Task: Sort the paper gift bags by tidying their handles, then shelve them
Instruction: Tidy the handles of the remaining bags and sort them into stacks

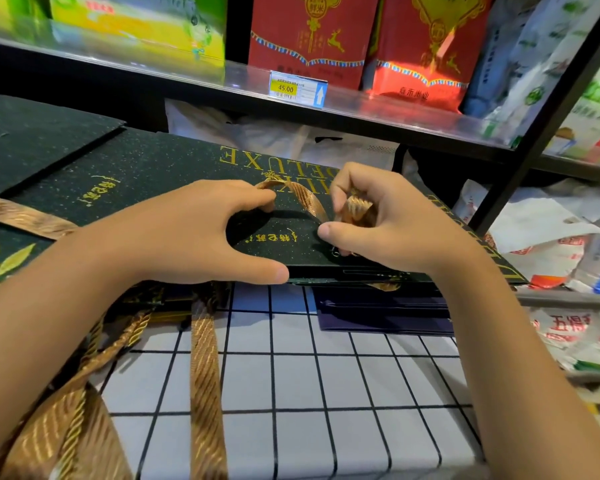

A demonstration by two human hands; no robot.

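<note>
Lying flat on the white tabletop with black grid lines (326,382): one black glitter paper gift bag with gold lettering (146,174), topmost of a stack of like bags. Gold striped ribbon handle (305,199) arches over its near face. Right hand (388,223): fingers curled round the bunched end of that ribbon. Left hand (194,230): fingertips pinch the ribbon's other end, thumb stretched along the bag's near edge. Further gold ribbon and twisted cord handles (205,375) trail toward the viewer at lower left. Above, a shelf (361,109) carries red printed boxes (312,36) and a yellow price tag (286,88).
</note>
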